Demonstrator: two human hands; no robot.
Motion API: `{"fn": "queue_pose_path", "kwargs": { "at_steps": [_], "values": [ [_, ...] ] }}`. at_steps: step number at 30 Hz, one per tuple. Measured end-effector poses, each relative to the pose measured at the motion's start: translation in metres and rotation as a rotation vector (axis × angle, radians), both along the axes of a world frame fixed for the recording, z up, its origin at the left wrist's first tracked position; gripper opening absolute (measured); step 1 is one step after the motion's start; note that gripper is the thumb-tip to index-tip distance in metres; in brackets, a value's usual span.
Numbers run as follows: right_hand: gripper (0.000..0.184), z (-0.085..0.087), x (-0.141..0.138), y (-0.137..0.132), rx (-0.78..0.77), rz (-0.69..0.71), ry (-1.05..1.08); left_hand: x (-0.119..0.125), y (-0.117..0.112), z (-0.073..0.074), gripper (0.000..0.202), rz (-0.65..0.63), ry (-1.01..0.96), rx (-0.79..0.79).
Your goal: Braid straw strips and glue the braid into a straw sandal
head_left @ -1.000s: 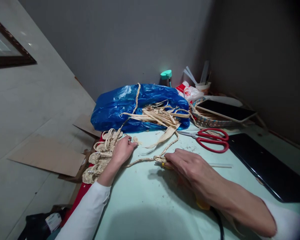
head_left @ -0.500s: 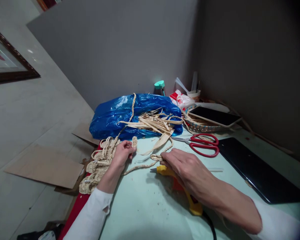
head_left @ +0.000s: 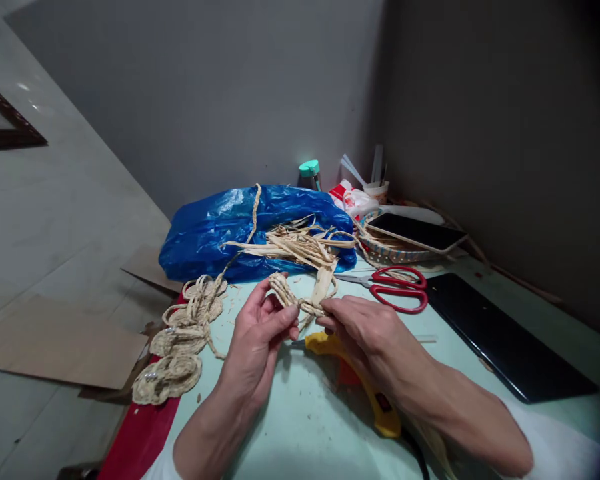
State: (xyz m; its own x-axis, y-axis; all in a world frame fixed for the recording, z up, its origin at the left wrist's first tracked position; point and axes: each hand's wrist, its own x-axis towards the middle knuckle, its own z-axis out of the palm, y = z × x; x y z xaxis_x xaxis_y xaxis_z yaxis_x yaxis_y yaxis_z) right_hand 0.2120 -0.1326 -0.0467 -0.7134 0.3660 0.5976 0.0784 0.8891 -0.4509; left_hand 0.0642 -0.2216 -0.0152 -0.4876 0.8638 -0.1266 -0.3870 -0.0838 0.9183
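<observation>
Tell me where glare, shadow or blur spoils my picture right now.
Head view: glare whitens patches of the blue plastic bag; same head view: soft shadow darkens the tabletop beside the yellow glue gun; head view again: the upper right corner fades to black, and the right sleeve looks soft, while the braided cord bundle reads fairly clearly.

One left hand (head_left: 257, 337), one right hand (head_left: 373, 333), one held braid (head_left: 284, 291), one glue gun (head_left: 387, 420), one pair of scissors (head_left: 400, 288), one bag (head_left: 205, 230), one basket (head_left: 396, 255), one phone (head_left: 417, 231), one black slab (head_left: 505, 340), one cup (head_left: 378, 193), one jar (head_left: 309, 169), two cardboard sheets (head_left: 60, 340) and at least three coils (head_left: 173, 379) are visible.
</observation>
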Motion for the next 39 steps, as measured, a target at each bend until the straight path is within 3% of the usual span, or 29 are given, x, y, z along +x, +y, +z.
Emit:
{"fn": "queue_pose_path", "kwargs": {
  "at_steps": [5,10,14,19,26,39],
  "values": [
    [0.017,-0.001,0.001,0.002,-0.012,-0.007,-0.034,0.002,0.002,-0.004,0.031,-0.013,0.041,-0.043],
    [0.017,0.001,0.003,0.003,0.060,-0.047,-0.038,0.005,0.001,0.002,0.023,-0.021,0.052,-0.029],
    [0.018,0.003,0.004,0.002,0.118,-0.076,-0.028,0.004,-0.001,0.003,0.017,0.055,0.063,-0.038],
    [0.015,0.002,0.003,-0.001,0.150,-0.061,-0.084,0.003,0.000,0.001,0.018,0.170,0.029,-0.043],
    [0.016,-0.001,0.001,-0.006,0.144,-0.087,-0.122,0.013,0.001,0.006,0.013,0.218,0.117,-0.021],
    [0.018,-0.001,0.003,-0.009,0.180,-0.122,-0.152,0.016,0.002,0.003,0.018,0.184,0.195,-0.082]
  ]
}}
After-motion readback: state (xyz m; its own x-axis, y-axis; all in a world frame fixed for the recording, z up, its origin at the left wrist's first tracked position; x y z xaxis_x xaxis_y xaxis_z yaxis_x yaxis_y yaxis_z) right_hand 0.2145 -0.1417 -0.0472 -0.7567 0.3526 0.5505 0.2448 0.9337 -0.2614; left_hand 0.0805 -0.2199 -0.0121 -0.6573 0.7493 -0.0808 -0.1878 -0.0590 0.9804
